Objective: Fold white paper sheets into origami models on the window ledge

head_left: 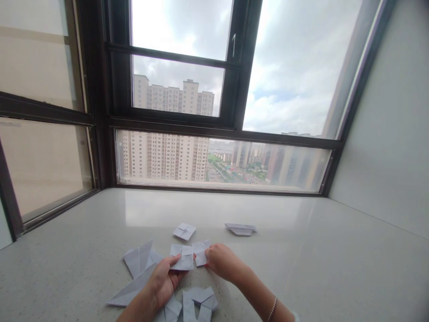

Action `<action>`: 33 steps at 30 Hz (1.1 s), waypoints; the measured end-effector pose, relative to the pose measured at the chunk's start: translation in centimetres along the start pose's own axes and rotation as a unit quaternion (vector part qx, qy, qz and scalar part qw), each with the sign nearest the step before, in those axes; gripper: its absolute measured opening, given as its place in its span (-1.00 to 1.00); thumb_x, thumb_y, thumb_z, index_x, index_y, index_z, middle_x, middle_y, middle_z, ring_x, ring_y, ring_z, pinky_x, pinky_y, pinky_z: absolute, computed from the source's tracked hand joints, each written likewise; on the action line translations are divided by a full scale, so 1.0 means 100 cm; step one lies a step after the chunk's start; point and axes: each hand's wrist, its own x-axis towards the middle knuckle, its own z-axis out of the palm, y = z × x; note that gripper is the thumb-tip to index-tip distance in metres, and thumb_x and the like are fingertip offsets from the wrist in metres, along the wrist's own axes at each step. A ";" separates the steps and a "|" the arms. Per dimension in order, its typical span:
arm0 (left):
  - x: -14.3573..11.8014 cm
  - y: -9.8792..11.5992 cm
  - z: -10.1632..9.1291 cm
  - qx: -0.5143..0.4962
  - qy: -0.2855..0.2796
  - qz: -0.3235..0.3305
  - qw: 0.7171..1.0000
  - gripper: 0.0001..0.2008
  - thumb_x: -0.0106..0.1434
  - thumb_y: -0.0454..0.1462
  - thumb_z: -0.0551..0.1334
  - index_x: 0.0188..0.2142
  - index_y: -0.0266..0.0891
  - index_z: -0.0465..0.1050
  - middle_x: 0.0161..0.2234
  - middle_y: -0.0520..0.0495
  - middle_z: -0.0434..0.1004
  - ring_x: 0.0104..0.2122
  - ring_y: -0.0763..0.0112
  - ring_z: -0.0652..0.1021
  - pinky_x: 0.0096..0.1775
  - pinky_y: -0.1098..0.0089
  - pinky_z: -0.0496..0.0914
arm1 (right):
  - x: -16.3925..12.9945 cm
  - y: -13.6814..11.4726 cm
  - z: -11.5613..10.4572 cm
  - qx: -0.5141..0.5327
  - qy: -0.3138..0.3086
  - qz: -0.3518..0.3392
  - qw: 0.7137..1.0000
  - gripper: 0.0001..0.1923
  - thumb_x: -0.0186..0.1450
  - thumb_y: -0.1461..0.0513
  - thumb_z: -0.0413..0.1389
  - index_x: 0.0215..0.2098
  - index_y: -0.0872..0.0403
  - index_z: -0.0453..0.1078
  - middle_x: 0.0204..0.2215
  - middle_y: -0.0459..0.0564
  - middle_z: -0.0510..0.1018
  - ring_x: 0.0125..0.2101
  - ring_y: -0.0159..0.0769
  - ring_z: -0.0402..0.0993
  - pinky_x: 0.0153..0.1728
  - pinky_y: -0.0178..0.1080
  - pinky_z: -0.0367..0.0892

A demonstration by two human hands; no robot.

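Note:
My left hand pinches the lower edge of a small white folded paper square just above the stone sill. My right hand grips a second folded white piece that touches the square's right side. Both pieces sit between my hands, close to my body. A thin bracelet circles my right wrist.
More folded white paper lies around: a small square beyond my hands, a flat boat-like piece to the far right, pointed folds on the left, several pieces near my wrists. Dark-framed windows bound the sill; a grey wall stands right.

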 end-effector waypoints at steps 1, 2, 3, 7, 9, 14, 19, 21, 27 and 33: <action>-0.001 0.000 0.001 -0.002 0.001 0.001 1.000 -0.80 0.13 -0.43 0.05 -0.52 -0.27 0.39 -0.56 -0.02 0.53 -0.49 0.41 0.54 -0.37 0.47 0.41 | -0.004 -0.002 -0.001 -0.005 0.000 0.004 1.000 -0.83 0.10 0.28 0.04 -0.43 0.24 0.43 -0.44 0.22 0.53 -0.41 -0.12 0.45 -0.41 -0.24 0.27; -0.001 0.000 0.001 -0.004 0.002 0.002 1.000 -0.81 0.12 -0.43 0.06 -0.52 -0.28 0.39 -0.55 -0.03 0.53 -0.50 0.41 0.53 -0.38 0.48 0.41 | -0.007 -0.004 -0.001 -0.009 0.001 0.010 1.000 -0.83 0.10 0.30 0.03 -0.43 0.24 0.43 -0.45 0.22 0.53 -0.42 -0.11 0.46 -0.41 -0.23 0.27; -0.002 0.000 0.002 -0.005 0.006 0.004 1.000 -0.82 0.12 -0.43 0.07 -0.52 -0.29 0.39 -0.55 -0.04 0.53 -0.51 0.42 0.53 -0.40 0.48 0.41 | -0.009 -0.007 -0.002 -0.013 0.003 0.019 1.000 -0.84 0.11 0.33 0.02 -0.44 0.24 0.43 -0.46 0.23 0.53 -0.43 -0.11 0.46 -0.42 -0.21 0.27; -0.002 0.000 0.006 0.014 0.035 0.016 0.999 -0.88 0.10 -0.44 0.09 -0.47 -0.34 0.40 -0.51 -0.11 0.54 -0.48 0.38 0.54 -0.38 0.46 0.41 | -0.018 -0.021 -0.004 -0.019 0.014 0.087 0.996 -0.78 0.09 0.47 -0.05 -0.45 0.24 0.43 -0.48 0.24 0.53 -0.47 -0.13 0.47 -0.45 -0.21 0.28; -0.003 -0.001 0.008 0.031 0.042 0.019 0.998 -0.90 0.09 -0.43 0.10 -0.43 -0.37 0.40 -0.47 -0.16 0.54 -0.45 0.33 0.54 -0.36 0.42 0.41 | -0.022 -0.025 -0.007 -0.005 0.036 0.144 0.989 -0.76 0.09 0.49 -0.06 -0.46 0.22 0.43 -0.50 0.20 0.53 -0.48 -0.17 0.48 -0.47 -0.25 0.28; -0.005 -0.007 0.010 0.045 0.002 -0.016 0.999 -0.89 0.07 -0.39 0.15 -0.36 -0.39 0.38 -0.45 -0.17 0.53 -0.42 0.29 0.53 -0.37 0.40 0.40 | -0.031 -0.030 -0.009 0.066 0.243 0.144 0.957 -0.68 0.15 0.46 -0.11 -0.18 0.19 0.33 -0.46 0.07 0.51 -0.45 -0.29 0.43 -0.45 -0.33 0.30; -0.002 -0.014 0.008 0.001 -0.059 -0.052 0.997 -0.88 0.07 -0.30 0.19 -0.38 -0.33 0.39 -0.51 -0.05 0.51 -0.54 0.43 0.49 -0.40 0.44 0.36 | -0.033 -0.042 -0.002 0.073 0.314 0.021 0.946 -0.65 0.16 0.42 -0.08 -0.08 0.18 0.24 -0.46 0.04 0.45 -0.44 -0.26 0.37 -0.45 -0.28 0.33; -0.001 -0.013 0.008 -0.027 -0.100 -0.061 0.993 -0.86 0.09 -0.26 0.18 -0.41 -0.34 0.40 -0.51 -0.05 0.50 -0.53 0.45 0.48 -0.37 0.43 0.34 | -0.033 -0.046 -0.001 0.071 0.302 -0.017 0.951 -0.68 0.16 0.41 -0.04 -0.10 0.15 0.27 -0.46 0.02 0.44 -0.44 -0.26 0.35 -0.46 -0.28 0.33; -0.003 -0.008 0.008 -0.072 -0.190 -0.072 0.977 -0.77 0.14 -0.18 0.14 -0.39 -0.34 0.41 -0.45 -0.05 0.48 -0.48 0.47 0.46 -0.30 0.42 0.31 | -0.036 -0.049 -0.003 0.063 0.314 -0.064 0.945 -0.72 0.16 0.38 0.00 -0.14 0.14 0.31 -0.36 0.04 0.47 -0.41 -0.26 0.32 -0.44 -0.27 0.32; -0.004 -0.008 0.008 -0.048 -0.135 -0.066 0.987 -0.74 0.13 -0.16 0.14 -0.35 -0.35 0.41 -0.40 -0.08 0.49 -0.45 0.44 0.47 -0.28 0.40 0.32 | -0.037 -0.047 -0.004 0.073 0.366 -0.107 0.921 -0.78 0.20 0.32 0.00 -0.19 0.07 0.34 -0.32 0.00 0.50 -0.42 -0.30 0.29 -0.41 -0.27 0.30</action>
